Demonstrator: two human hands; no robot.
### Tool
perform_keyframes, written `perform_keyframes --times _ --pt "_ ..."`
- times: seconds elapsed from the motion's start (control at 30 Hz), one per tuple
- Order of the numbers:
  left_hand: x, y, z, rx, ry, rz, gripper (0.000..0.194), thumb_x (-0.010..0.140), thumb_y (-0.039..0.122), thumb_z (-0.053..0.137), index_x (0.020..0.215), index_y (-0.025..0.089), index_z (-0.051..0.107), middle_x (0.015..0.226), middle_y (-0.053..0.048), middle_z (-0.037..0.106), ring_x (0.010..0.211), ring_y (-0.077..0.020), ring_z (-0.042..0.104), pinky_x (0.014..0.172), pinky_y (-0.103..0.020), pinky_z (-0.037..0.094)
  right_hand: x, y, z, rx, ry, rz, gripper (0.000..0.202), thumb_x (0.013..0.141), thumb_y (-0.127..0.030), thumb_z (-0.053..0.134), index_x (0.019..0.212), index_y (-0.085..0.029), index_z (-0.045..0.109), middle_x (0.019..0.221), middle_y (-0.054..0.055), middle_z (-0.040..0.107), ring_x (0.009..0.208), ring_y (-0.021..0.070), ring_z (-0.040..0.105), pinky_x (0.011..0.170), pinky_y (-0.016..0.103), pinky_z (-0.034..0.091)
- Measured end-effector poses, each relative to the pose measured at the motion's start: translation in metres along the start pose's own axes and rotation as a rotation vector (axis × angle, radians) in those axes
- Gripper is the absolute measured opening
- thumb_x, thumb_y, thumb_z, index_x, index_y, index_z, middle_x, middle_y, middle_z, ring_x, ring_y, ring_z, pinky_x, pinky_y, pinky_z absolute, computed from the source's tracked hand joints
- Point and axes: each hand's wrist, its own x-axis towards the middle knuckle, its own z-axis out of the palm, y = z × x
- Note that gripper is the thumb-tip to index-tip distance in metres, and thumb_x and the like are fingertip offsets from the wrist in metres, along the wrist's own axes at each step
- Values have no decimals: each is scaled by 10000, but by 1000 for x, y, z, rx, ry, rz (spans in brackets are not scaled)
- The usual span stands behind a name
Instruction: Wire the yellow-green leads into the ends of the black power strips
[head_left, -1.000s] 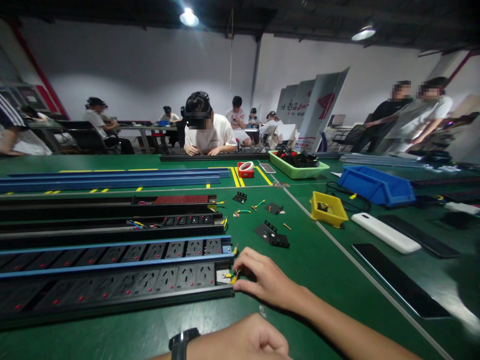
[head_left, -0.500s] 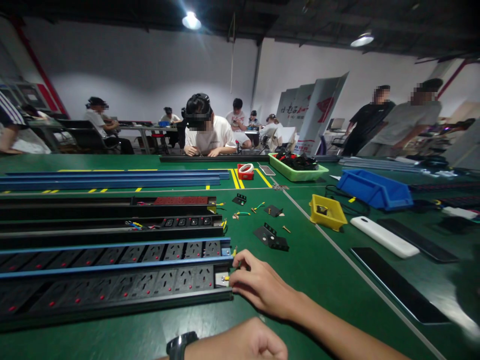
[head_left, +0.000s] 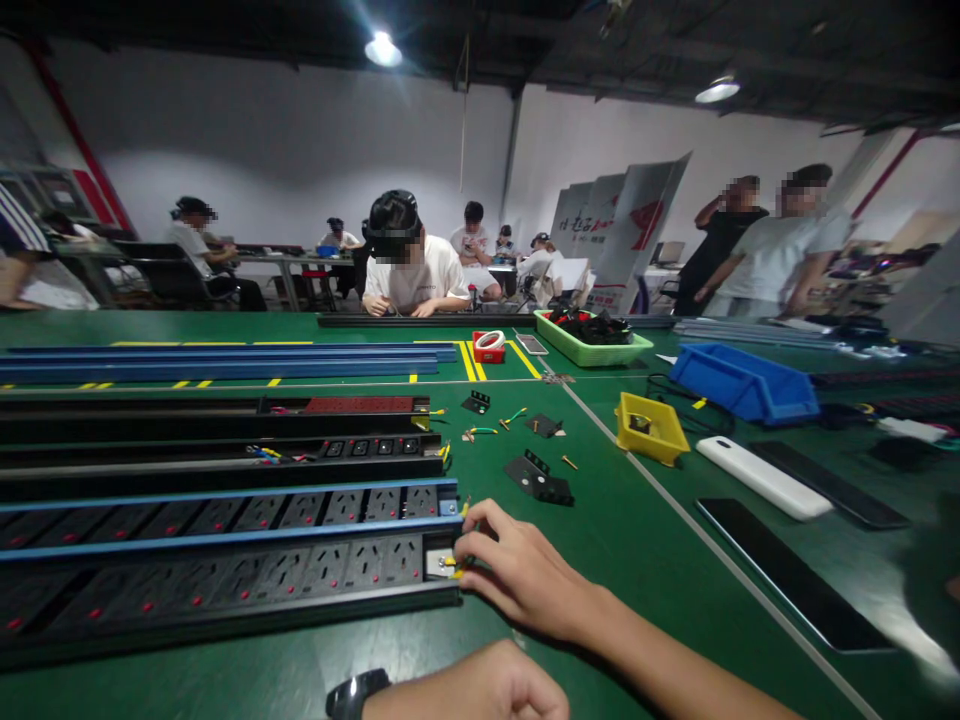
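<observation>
My right hand [head_left: 517, 565] is at the right end of the nearest black power strip [head_left: 225, 590], its fingers bent and closed around a short yellow-green wire [head_left: 448, 562] at the strip's open end. The fingers hide part of that wire. Close to my body, my left hand [head_left: 510, 685] is curled into a fist, with a dark watch on its wrist. Whatever it may hold is hidden. Just beyond the nearest strip lies a blue-framed power strip [head_left: 232, 520] with a row of black sockets.
Farther off lie a black strip with small sockets [head_left: 375, 447] and one with red sockets [head_left: 360, 405]. Black brackets [head_left: 536, 475], screws [head_left: 570, 462] and wires are scattered right of them. A yellow bin [head_left: 651, 430], blue bin [head_left: 742, 385] and phones [head_left: 787, 570] stand rightward. A person [head_left: 416, 260] sits opposite.
The view has shifted slightly, moving the table things a little left. My right hand stays at the strip's end and my left hand keeps its curl. Two standing people in the background moved left.
</observation>
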Motion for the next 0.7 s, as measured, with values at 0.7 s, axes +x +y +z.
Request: perform_keyframes --times 0.7 --pt "0 5 0 -27 -14 2 741 619 879 721 595 182 469 510 91 314 506 -54 245 482 -283 134 1 22 3 262 15 89 121 995 -125 569 1048 -227 604 990 30 670 908 180 628 805 274 455"
